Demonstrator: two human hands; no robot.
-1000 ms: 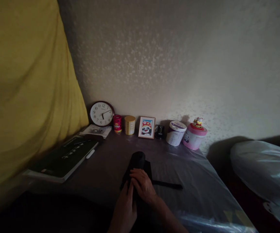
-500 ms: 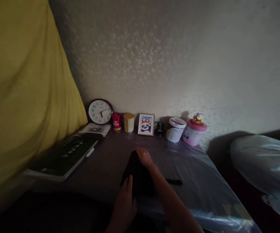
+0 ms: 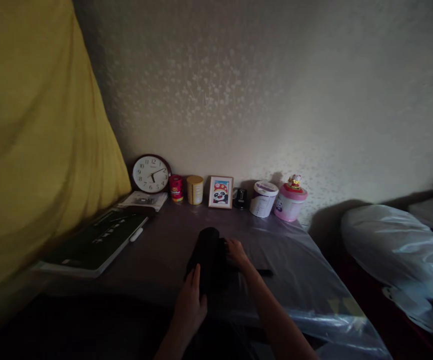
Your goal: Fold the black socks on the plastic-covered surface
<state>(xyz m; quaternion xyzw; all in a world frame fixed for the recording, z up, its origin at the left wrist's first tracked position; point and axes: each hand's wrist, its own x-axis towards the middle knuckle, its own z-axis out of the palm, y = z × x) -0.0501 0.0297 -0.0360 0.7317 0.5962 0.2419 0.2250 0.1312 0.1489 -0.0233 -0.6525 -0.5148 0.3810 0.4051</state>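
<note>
A black bag (image 3: 207, 252), long and soft-looking, lies on the table before me, its far end rounded. It is too dark to make out its details. My left hand (image 3: 190, 302) grips the near left side, thumb apart from the outstretched fingers. On the other side, my right hand (image 3: 236, 251) has its fingers closed on a dark edge or flap of the bag; its fingertips are partly hidden. A black strap (image 3: 266, 273) pokes out to the right, beyond my right wrist.
Plastic film covers the table (image 3: 163, 240). Along the wall stand a clock (image 3: 150, 173), red tin (image 3: 176, 188), yellow tin (image 3: 194, 190), panda picture (image 3: 221, 192), white tub (image 3: 263, 200) and pink tub (image 3: 290, 204). A green board (image 3: 96, 242) and white marker (image 3: 136, 234) lie left.
My right hand has moved from the bag's far end to its right side, drawing a dark part outward. The left hand stays on the near left side. The view has shifted slightly.
</note>
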